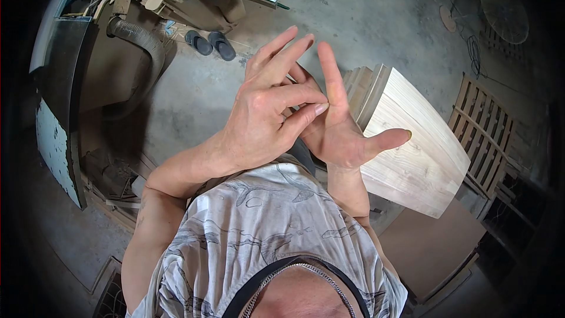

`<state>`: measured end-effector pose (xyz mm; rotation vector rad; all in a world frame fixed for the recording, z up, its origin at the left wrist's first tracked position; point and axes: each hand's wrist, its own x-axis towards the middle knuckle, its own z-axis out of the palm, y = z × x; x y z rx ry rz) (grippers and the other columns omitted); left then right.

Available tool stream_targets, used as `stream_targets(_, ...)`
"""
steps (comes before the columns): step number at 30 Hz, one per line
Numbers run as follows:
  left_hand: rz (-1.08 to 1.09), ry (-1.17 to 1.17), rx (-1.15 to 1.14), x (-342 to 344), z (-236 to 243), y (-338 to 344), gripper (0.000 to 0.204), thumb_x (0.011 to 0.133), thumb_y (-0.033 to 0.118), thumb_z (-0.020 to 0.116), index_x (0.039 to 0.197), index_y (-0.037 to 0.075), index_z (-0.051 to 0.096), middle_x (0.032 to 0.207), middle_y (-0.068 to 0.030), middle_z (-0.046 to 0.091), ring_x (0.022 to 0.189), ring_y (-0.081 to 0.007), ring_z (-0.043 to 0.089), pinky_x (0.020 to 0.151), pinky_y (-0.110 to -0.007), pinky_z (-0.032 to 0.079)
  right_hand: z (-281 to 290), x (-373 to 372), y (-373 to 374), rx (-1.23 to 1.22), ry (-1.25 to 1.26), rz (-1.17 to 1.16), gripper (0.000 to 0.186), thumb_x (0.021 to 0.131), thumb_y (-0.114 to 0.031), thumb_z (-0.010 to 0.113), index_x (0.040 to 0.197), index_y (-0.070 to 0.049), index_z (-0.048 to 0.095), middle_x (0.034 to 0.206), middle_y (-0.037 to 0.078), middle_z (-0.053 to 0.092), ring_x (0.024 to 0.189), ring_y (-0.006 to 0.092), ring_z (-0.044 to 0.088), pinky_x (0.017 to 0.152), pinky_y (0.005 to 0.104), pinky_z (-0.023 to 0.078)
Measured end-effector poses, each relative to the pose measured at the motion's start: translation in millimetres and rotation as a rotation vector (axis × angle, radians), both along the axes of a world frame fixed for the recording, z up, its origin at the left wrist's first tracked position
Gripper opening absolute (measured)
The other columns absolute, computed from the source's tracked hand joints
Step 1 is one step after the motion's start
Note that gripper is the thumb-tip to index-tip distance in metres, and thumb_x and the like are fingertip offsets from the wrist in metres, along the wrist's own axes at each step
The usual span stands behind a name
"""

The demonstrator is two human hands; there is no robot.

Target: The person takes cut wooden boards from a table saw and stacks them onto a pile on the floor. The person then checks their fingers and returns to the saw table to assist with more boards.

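Bare left hand (256, 109) pinches tight at the wide-open bare right hand (341, 135)

Both hands are up in front of the pale grey, dark-patterned shirt (253, 200), and look at that contact! The left is back uppermost, thumb and forefinger tips together in a narrow pinch, touching the right near the base of its forefinger; whether anything tiny sits between those tips, I cannot tell! The right lies palm up and spread wide, forefinger straight, thumb stuck far out to the side, its other fingers partly hidden behind the left.

And just beside it, to the right, there's the stack of pale, grained wooden panels (418, 153)! That right thumb overlaps its top face from this angle; touching or not, I can't say. Farther right, the slatted brown wooden pallet (481, 132); below the stack, a big flat brown board (432, 250). Well apart, up on the left, a pair of dark grey slippers (222, 47), with a ribbed grey flexible hose (141, 35) curving down beside them, over the grey concrete floor (188, 94)
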<state>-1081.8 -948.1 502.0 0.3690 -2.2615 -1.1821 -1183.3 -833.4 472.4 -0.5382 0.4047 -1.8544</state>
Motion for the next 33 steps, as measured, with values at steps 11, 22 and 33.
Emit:
stream_targets(11, 0.039, 0.048, -0.178, -2.6, -1.6, 7.9, 0.013, 0.070, -0.002, 0.077, 0.082, -0.001, 0.073, 0.148, -0.0268, 0.050, 0.142, -0.0447, 0.043, 0.109, -0.051, 0.042, 5.2, 6.2, -0.2, 0.134, 0.098, -0.105, 0.167, 0.043, -0.115, 0.020, 0.164, -0.002, 0.001, 0.166, 0.026, 0.018, 0.154, 0.0381, 0.022, 0.125, 0.0477, 0.019)
stream_targets(22, -0.003, 0.097, -0.229, -13.4, -13.1, 14.7, 0.019, 0.069, -0.011, 0.070, 0.084, -0.003, 0.062, 0.151, -0.0318, 0.045, 0.142, -0.0484, 0.042, 0.103, -0.048, 0.048, 7.8, 0.0, 7.8, 0.343, 0.235, -0.130, 0.168, 0.045, -0.115, 0.025, 0.163, 0.001, 0.002, 0.164, 0.019, 0.027, 0.144, 0.0262, 0.037, 0.119, 0.0381, 0.025)
stream_targets(33, 0.132, 0.234, -0.204, -6.4, -11.1, -2.8, 0.015, 0.076, -0.005, 0.073, 0.091, -0.003, 0.069, 0.143, -0.0313, 0.053, 0.137, -0.0468, 0.050, 0.103, -0.048, 0.047, -4.1, -18.4, 9.6, -0.075, -0.200, 0.113, 0.148, 0.058, -0.110, 0.027, 0.162, -0.014, -0.017, 0.166, 0.030, 0.015, 0.151, 0.0375, 0.027, 0.123, 0.0475, 0.022)
